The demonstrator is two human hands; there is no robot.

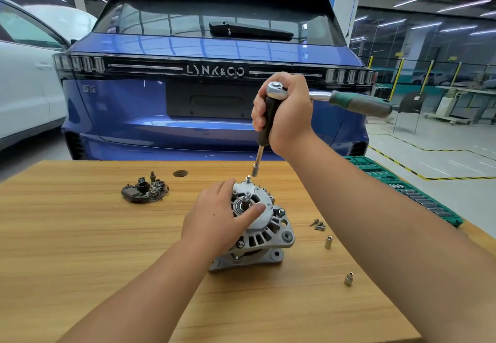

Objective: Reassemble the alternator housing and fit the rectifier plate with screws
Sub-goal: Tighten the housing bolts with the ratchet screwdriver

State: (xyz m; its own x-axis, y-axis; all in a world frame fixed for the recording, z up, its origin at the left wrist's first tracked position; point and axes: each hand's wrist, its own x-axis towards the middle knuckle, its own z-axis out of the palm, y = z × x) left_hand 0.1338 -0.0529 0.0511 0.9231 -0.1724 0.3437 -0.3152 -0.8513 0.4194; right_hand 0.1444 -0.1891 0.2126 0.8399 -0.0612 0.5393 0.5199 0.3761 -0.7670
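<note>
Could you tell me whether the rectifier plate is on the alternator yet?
Off: the rectifier plate lies on the table, left of the alternator.

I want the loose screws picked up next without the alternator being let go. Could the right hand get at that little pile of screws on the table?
Probably not yet: the right hand is raised with its grip full of the ratchet. The screws lie uncovered right of the alternator, so the path looks free once the tool is set down.
</note>
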